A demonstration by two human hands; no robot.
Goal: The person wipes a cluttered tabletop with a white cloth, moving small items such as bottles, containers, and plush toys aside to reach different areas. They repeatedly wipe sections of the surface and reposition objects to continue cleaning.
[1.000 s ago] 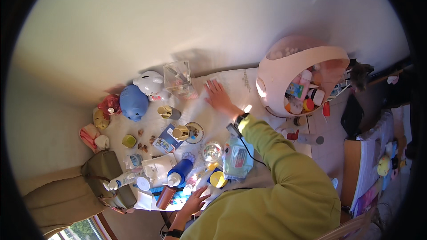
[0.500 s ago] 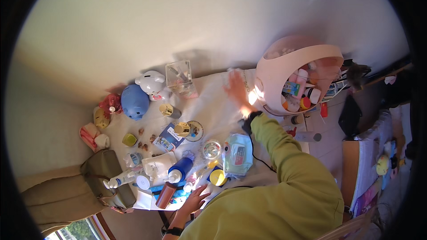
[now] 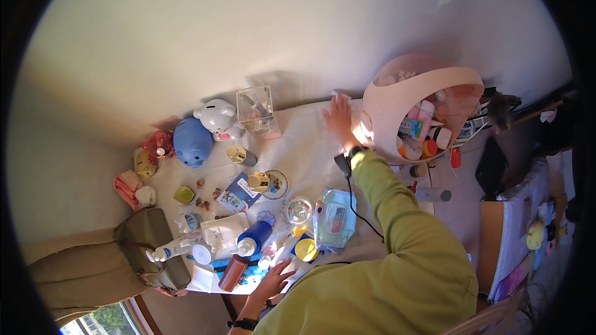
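My right hand (image 3: 339, 119) reaches to the far edge of the table by the wall. Its fingers lie nearly flat over a white wipe (image 3: 342, 94), part of which shows past the fingertips. My left hand (image 3: 273, 281) rests at the near table edge with its fingers apart, holding nothing. Close to it are a yellow-lidded jar (image 3: 306, 249), a blue pump bottle (image 3: 255, 239) and a brown case (image 3: 232, 273). A pale green pack of wipes (image 3: 335, 218) lies between my arms, beside a clear glass jar (image 3: 298, 210).
A pink domed organizer (image 3: 371, 115) stands just right of my right hand. Along the wall are a clear box (image 3: 255, 110), a white piggy bank (image 3: 217, 116) and a blue one (image 3: 192, 142). A black cable (image 3: 366, 222) runs below my right forearm. An olive bag (image 3: 149, 245) sits left.
My right hand has shifted slightly right along the far edge, the white wipe moving with it. My left hand stays at the near edge. The whole view has shifted a little.
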